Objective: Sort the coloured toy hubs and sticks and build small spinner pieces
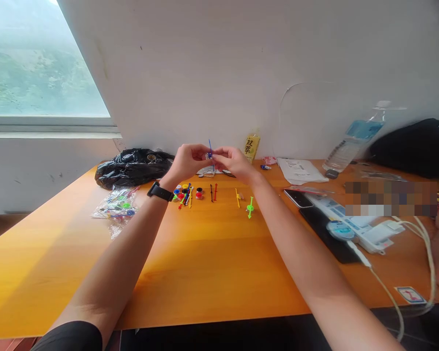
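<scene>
Both hands are raised above the far part of the table, fingertips together. My left hand (186, 160) and my right hand (235, 162) pinch a small blue plastic arrow spinner (209, 144) between them. Its thin shaft stands upright; the fingers partly hide its round middle. Below the hands lie loose arrows, a black one (211, 193) and a red one (215, 192). To their left is a pile of coloured arrows (190, 197) and round pieces (199, 194). Under my right wrist are a yellow arrow spinner (237, 197) and a green arrow spinner (250, 208).
A black plastic bag (131, 168) and a clear bag of coloured parts (120, 204) lie left. Behind stand a yellow packet (251, 146) and white paper (300, 170). Right are a phone (298, 198), power strip (362, 226), cables and a water bottle (346, 146).
</scene>
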Motion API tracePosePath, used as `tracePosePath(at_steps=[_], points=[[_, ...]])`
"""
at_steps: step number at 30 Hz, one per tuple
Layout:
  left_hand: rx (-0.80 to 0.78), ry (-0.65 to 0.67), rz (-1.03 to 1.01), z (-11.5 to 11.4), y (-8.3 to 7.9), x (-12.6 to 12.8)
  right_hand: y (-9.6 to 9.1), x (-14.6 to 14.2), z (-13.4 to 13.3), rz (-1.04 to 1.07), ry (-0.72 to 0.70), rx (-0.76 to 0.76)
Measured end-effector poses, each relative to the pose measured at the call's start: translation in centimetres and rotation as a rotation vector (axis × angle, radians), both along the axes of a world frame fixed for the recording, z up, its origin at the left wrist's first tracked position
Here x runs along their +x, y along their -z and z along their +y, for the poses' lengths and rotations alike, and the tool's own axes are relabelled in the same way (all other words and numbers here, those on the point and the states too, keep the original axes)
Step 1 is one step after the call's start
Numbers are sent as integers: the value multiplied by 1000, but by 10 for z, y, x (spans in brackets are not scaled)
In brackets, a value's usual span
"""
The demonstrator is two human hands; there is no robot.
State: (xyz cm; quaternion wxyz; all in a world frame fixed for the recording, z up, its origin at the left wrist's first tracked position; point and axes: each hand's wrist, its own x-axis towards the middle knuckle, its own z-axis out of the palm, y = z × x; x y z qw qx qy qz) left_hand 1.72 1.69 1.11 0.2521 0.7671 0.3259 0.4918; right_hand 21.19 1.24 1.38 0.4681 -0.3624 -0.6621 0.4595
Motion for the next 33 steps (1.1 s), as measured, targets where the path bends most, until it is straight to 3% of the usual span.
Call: tracePosePath(at_steps=[5,14,17,21,23,27,33], points=[[89,-57,161,-2,-4,-6,15,-5,7,4,37,-11],[-85,44,336,-3,-1,-15,39,-14,12,-30,-58,-110],[-166,97,384,0,3,-17,47,-17,12,-163,-75,-110],[-190,117,520,5,12,-18,58,-17,15,-546,30,-45],[-220,189,623,5,18,-15,62,-15,17,-701,68,-37],[-317,365,749,2,26,-5,68,-7,20,-841,111,-69],[-254,330,836,5,30,-7,66,4,25,-998,154,-129]])
